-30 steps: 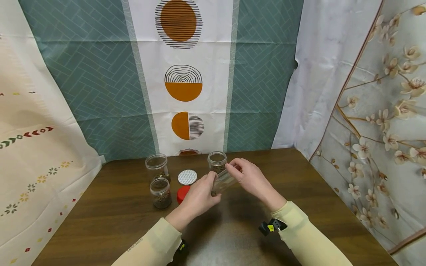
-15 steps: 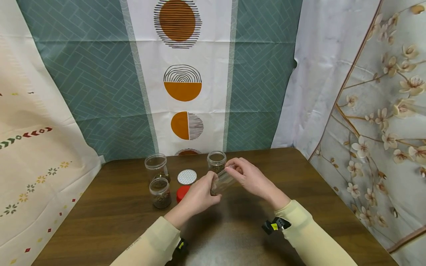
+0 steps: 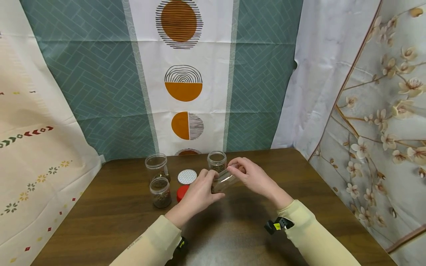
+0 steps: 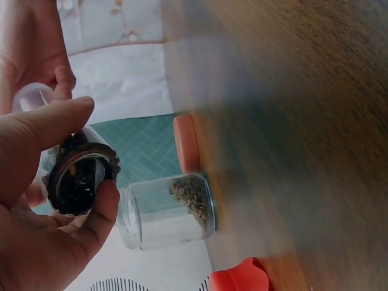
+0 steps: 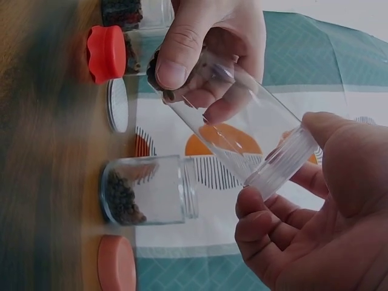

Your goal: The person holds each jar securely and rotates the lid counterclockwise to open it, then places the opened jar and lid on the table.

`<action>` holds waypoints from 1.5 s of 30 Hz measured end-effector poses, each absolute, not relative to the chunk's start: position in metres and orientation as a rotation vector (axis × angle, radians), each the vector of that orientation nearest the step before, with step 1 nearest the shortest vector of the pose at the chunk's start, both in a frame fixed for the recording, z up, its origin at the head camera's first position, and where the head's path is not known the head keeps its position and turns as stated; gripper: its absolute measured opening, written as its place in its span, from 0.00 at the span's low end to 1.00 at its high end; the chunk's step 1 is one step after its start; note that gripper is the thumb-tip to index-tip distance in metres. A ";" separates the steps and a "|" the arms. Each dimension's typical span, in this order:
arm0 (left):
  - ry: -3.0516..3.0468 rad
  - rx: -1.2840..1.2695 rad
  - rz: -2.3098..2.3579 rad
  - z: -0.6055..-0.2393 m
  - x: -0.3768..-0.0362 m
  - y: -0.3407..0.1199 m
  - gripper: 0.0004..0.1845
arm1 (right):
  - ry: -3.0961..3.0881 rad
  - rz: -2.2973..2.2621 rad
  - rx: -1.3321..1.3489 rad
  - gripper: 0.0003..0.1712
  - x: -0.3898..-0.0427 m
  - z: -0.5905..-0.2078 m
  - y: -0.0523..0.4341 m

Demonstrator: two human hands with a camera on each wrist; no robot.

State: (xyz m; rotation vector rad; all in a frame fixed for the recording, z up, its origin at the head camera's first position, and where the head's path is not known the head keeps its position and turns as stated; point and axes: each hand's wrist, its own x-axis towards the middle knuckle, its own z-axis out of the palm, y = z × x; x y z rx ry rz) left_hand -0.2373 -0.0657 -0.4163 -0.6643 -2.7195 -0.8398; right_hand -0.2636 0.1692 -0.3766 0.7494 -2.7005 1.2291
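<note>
Head view: compared with half a second ago, the clear jar (image 3: 224,181) sits a little lower and flatter between the two hands, and the right hand (image 3: 255,177) has slid slightly to the right along with its mouth end; the jars on the table (image 3: 100,221) are where they were.

The jar is held in the air above the table, just in front of the open jar with brown bits (image 3: 217,162). Its long axis runs tilted, from lower left to upper right in the head view. Its base, with dark grains gathered in it, points down toward the left hand (image 3: 199,194); its threaded open mouth points up toward the right hand.

The left hand's thumb and fingers (image 4: 54,121) are curled around the base end, clamped on it. The right hand's thumb and fingertips (image 5: 339,151) pinch the threaded rim of the mouth.

To the left of the held jar a white lid (image 3: 187,176) lies flat, with a red lid (image 3: 182,193) just in front of it beside the left hand. Farther left of the held jar stand two more open jars, one at the back (image 3: 156,166) and one in front (image 3: 161,192) holding dark grains.
</note>
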 end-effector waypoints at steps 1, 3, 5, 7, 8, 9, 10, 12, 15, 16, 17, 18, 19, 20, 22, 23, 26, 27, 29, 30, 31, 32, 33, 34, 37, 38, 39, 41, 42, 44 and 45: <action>-2.715 -0.669 -0.823 -0.417 -0.238 -0.066 0.34 | -2.704 1.219 0.749 0.16 -0.263 -0.377 0.169; -2.710 -0.674 -0.816 -0.417 -0.237 -0.066 0.34 | -2.710 1.203 0.752 0.16 -0.263 -0.377 0.169; -2.710 -0.674 -0.812 -0.416 -0.237 -0.066 0.35 | -2.718 1.190 0.754 0.17 -0.263 -0.377 0.170; -2.705 -0.681 -0.811 -0.416 -0.237 -0.066 0.35 | -2.721 1.182 0.761 0.17 -0.263 -0.377 0.171; -2.703 -0.687 -0.815 -0.415 -0.237 -0.067 0.35 | -2.719 1.181 0.768 0.17 -0.263 -0.377 0.171; -2.704 -0.688 -0.816 -0.415 -0.237 -0.067 0.35 | -2.719 1.180 0.773 0.17 -0.263 -0.377 0.172; -2.706 -0.690 -0.818 -0.415 -0.237 -0.067 0.35 | -2.717 1.180 0.781 0.17 -0.263 -0.377 0.173; -2.707 -0.696 -0.829 -0.414 -0.237 -0.067 0.34 | -2.718 1.176 0.797 0.18 -0.263 -0.377 0.174; -2.717 -0.694 -0.836 -0.415 -0.237 -0.068 0.34 | -2.725 1.167 0.819 0.19 -0.262 -0.377 0.176; -2.718 -0.696 -0.839 -0.416 -0.237 -0.068 0.34 | -2.728 1.164 0.826 0.19 -0.262 -0.377 0.176; -2.718 -0.698 -0.840 -0.416 -0.237 -0.068 0.34 | -2.730 1.163 0.833 0.19 -0.262 -0.377 0.177; -2.718 -0.699 -0.835 -0.417 -0.238 -0.068 0.34 | -2.731 1.164 0.841 0.18 -0.261 -0.378 0.178; -2.720 -0.699 -0.833 -0.417 -0.238 -0.068 0.34 | -2.730 1.165 0.850 0.18 -0.261 -0.378 0.178; -2.721 -0.700 -0.833 -0.418 -0.238 -0.068 0.34 | -2.730 1.166 0.859 0.18 -0.261 -0.378 0.179; -2.723 -0.702 -0.830 -0.418 -0.238 -0.069 0.34 | -2.726 1.173 0.882 0.18 -0.261 -0.378 0.180; -2.722 -0.706 -0.822 -0.418 -0.238 -0.069 0.34 | -2.725 1.174 0.895 0.19 -0.261 -0.378 0.181; -2.721 -0.715 -0.817 -0.419 -0.239 -0.070 0.33 | -2.721 1.174 0.937 0.21 -0.260 -0.378 0.183; -2.721 -0.717 -0.817 -0.420 -0.239 -0.070 0.33 | -2.719 1.171 0.952 0.22 -0.260 -0.378 0.183; -2.717 -0.720 -0.815 -0.420 -0.240 -0.070 0.33 | -2.718 1.164 0.972 0.23 -0.259 -0.379 0.185; -2.717 -0.718 -0.818 -0.420 -0.240 -0.070 0.33 | -2.717 1.163 0.979 0.23 -0.259 -0.379 0.185; -2.717 -0.716 -0.820 -0.421 -0.240 -0.070 0.33 | -2.714 1.158 0.987 0.23 -0.259 -0.379 0.185; -2.716 -0.716 -0.818 -0.421 -0.240 -0.070 0.33 | -2.710 1.154 0.995 0.24 -0.259 -0.379 0.186; -2.716 -0.716 -0.816 -0.421 -0.241 -0.070 0.33 | -2.710 1.151 0.997 0.24 -0.259 -0.380 0.186; -2.714 -0.716 -0.814 -0.421 -0.241 -0.071 0.33 | -2.710 1.151 0.997 0.24 -0.259 -0.379 0.186; -2.713 -0.719 -0.822 -0.421 -0.241 -0.071 0.33 | -2.711 1.150 1.013 0.24 -0.259 -0.379 0.188; -2.715 -0.718 -0.826 -0.421 -0.241 -0.071 0.33 | -2.714 1.152 1.014 0.24 -0.259 -0.379 0.188; -2.716 -0.718 -0.833 -0.421 -0.240 -0.071 0.33 | -2.720 1.158 1.014 0.25 -0.259 -0.378 0.189; -2.719 -0.717 -0.844 -0.421 -0.240 -0.071 0.34 | -2.717 1.169 1.030 0.26 -0.259 -0.378 0.189; -2.720 -0.718 -0.848 -0.421 -0.240 -0.072 0.34 | -2.714 1.178 1.039 0.27 -0.259 -0.378 0.190; -2.727 -0.712 -0.851 -0.421 -0.240 -0.072 0.34 | -2.713 1.196 1.050 0.28 -0.260 -0.378 0.190; -2.727 -0.712 -0.849 -0.421 -0.240 -0.072 0.34 | -2.713 1.205 1.057 0.28 -0.260 -0.378 0.190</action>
